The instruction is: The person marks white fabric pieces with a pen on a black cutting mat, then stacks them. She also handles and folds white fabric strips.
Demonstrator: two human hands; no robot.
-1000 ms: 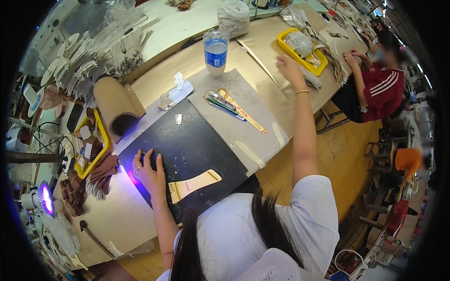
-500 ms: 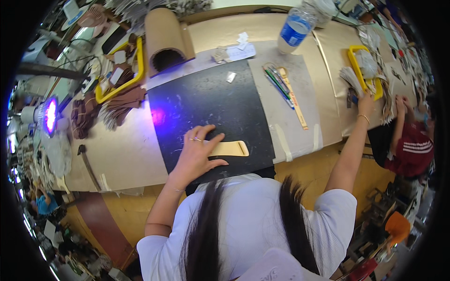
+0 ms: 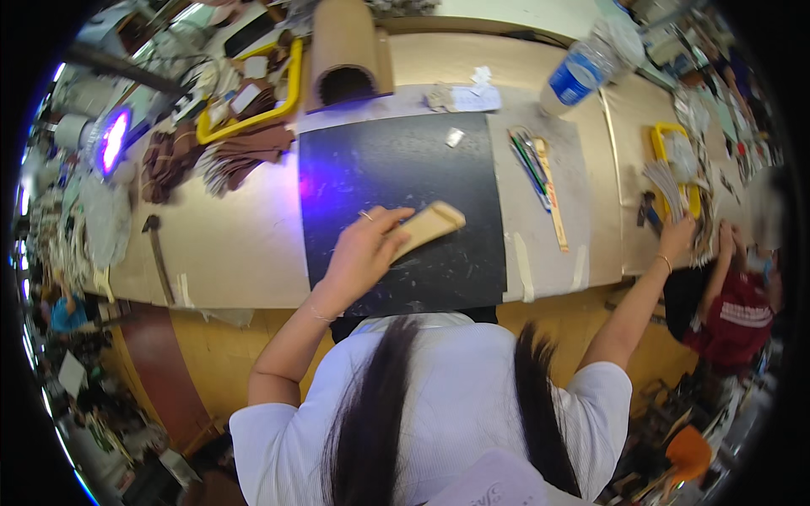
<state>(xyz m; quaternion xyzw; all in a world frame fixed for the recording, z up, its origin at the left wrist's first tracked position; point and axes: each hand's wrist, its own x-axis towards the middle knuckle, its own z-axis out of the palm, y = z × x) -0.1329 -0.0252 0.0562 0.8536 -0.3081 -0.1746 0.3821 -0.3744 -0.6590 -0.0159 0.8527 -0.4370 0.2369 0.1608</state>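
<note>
My left hand [image 3: 364, 253] is closed on one end of a pale beige leather strap piece [image 3: 432, 228], which tilts up over the black work mat [image 3: 413, 169]. The strap's free end is rounded and points to the far right. Out to the right, my right hand [image 3: 677, 231] is closed round the near end of a fanned bundle of pale strips [image 3: 663, 184]. Its fingertips are partly hidden. Just beyond the bundle stands a yellow basket [image 3: 694, 201] with clear plastic in it. A dark tool head [image 3: 648, 211] lies left of that hand.
Pens [image 3: 530, 173] and a wooden ruler [image 3: 557, 211] lie right of the mat, a water bottle [image 3: 578, 78] behind them. Far left are a cardboard tube [image 3: 344, 42], a yellow basket [image 3: 295, 76], brown strips [image 3: 253, 152], a hammer [image 3: 158, 257] and a lamp [image 3: 114, 143]. A co-worker [image 3: 734, 312] sits close right.
My left hand has lifted the strap off the mat and turned its free end away from me. My right hand has moved the pale strips rightward against the basket. The whole view has shifted.
</note>
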